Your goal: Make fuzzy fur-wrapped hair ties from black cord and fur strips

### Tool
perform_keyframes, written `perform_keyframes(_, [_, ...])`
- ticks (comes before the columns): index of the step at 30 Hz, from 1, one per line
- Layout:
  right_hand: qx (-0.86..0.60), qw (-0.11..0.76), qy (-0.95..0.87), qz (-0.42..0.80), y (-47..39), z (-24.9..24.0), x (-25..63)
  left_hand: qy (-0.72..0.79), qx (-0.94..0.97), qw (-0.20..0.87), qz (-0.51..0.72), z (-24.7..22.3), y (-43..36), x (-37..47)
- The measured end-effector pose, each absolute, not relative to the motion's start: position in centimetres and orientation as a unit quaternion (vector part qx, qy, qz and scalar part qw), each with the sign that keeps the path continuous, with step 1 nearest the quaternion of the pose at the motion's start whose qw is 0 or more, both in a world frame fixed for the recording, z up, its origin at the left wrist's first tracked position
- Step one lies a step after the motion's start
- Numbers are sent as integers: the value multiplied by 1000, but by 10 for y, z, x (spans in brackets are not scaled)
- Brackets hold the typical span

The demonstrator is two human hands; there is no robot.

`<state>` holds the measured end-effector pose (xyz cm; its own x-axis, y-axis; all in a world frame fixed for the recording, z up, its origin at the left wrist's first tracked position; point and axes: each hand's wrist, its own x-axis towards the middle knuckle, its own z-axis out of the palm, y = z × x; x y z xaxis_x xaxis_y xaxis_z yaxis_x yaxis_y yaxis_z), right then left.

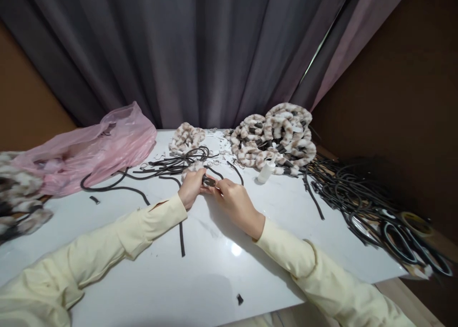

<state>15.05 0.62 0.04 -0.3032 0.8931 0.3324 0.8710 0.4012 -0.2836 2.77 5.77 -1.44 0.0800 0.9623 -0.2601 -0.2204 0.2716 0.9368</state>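
My left hand is closed around a fluffy white-and-brown plush piece, whose pale fur shows above the fingers. A small dark piece sticks out between both hands. My right hand pinches the near end of it with thumb and fingers. Whether the dark piece is cord, band or clip is too small to tell. Just behind my hands lies a loose bundle of black cords. One cord runs toward me beneath my left wrist.
A pink plastic bag and fluffy pieces lie at left. Behind are a plush ring and a fluffy heap, with a small white bottle before it. Black cords and scissors crowd the right edge. A black scrap lies near the front.
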Motion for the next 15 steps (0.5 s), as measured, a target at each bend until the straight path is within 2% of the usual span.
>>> perform_keyframes(11, [-543,314,-771,110,-1,18,164,492,392,630,456,-11,55,30])
perform_keyframes(15, [-552,322,-761,116,3,17,166,486,397,631,456,-10,54,30])
